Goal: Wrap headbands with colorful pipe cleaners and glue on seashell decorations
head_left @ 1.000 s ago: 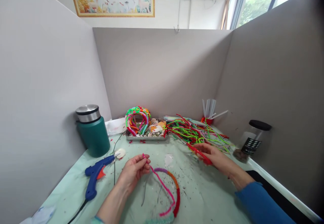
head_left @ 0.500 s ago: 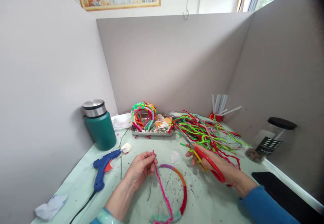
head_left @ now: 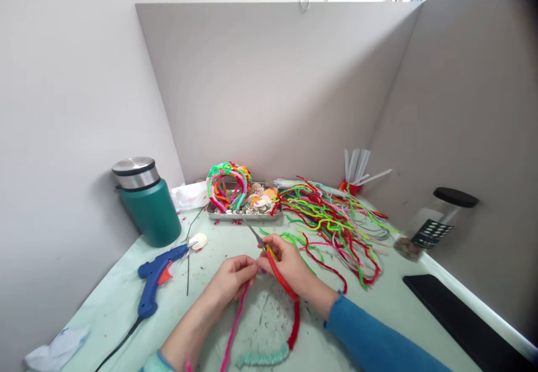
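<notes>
My left hand (head_left: 230, 280) pinches the top end of a pink pipe cleaner (head_left: 233, 327) that trails down toward me. It belongs to a headband (head_left: 290, 327) wrapped in coloured pipe cleaners, lying on the green table. Touching it from the right, my right hand (head_left: 286, 263) grips red-handled scissors (head_left: 269, 257). Their metal blades point up and left, away from me. Both hands meet just above the headband's upper end.
A blue glue gun (head_left: 153, 282) lies at the left, beside a green thermos (head_left: 145, 204). A metal tray (head_left: 239, 212) with finished headbands sits at the back. Loose pipe cleaners (head_left: 336, 221) spread right. A glass jar (head_left: 437, 221) and a black phone (head_left: 458, 316) are far right.
My right hand carried the scissors from the pipe cleaner pile leftward to meet my left hand. The left hand kept its pinch on the pink pipe cleaner. The camera tilted down.
</notes>
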Motion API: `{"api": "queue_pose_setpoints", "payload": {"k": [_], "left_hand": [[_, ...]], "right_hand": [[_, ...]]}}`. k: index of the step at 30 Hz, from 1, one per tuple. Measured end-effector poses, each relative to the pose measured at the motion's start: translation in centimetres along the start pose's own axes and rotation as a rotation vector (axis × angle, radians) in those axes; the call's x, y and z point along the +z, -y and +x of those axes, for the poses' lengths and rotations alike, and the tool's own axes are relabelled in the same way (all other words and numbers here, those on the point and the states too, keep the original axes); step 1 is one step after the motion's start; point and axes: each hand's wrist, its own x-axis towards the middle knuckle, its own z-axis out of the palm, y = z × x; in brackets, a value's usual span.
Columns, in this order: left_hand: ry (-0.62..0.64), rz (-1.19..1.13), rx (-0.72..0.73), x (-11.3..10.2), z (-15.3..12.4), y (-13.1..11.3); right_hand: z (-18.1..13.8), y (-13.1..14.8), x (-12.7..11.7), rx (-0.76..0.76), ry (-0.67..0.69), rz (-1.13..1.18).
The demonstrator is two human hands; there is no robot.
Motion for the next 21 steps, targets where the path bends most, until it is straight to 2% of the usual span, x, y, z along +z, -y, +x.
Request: {"api": "queue_pose_setpoints", "payload": {"k": [6, 9, 11, 12, 14, 15, 17, 19, 21], "left_hand": [[-0.088, 0.211, 0.205, -0.1, 0.5, 0.5], [-0.139, 0.253, 0.157, -0.2, 0.5, 0.3], [-0.163, 0.236, 0.090, -0.2, 0.4, 0.0], [-0.164, 0.218, 0.061, -0.2, 0.3, -0.2], [-0.148, 0.179, 0.026, -0.2, 0.1, -0.5], [-0.137, 0.162, 0.019, -0.2, 0.1, -0.5], [-0.129, 0.130, 0.018, -0.2, 0.0, -0.5], [-0.140, 0.096, 0.023, -0.4, 0.1, -0.2], [-0.154, 0.054, 0.035, -0.6, 0.1, 0.0]], "right_hand": [[-0.1, 0.5, 0.0, -0.003, -0.093, -0.127], [0.5, 0.8, -1.7, 0.085, -0.045, -0.206], [1.1, 0.9, -4.1, 0.118, -0.063, -0.275], [1.4, 0.9, -5.6, 0.080, -0.153, -0.342], [1.9, 1.0, -8.9, -0.022, -0.425, -0.454], [2.0, 1.1, -10.5, -0.031, -0.508, -0.430], [1.9, 1.8, -13.6, -0.026, -0.584, -0.222], [1.4, 2.9, -15.8, -0.080, -0.566, -0.023], [0.8, 4.3, -16.9, -0.125, -0.522, 0.105]]}}
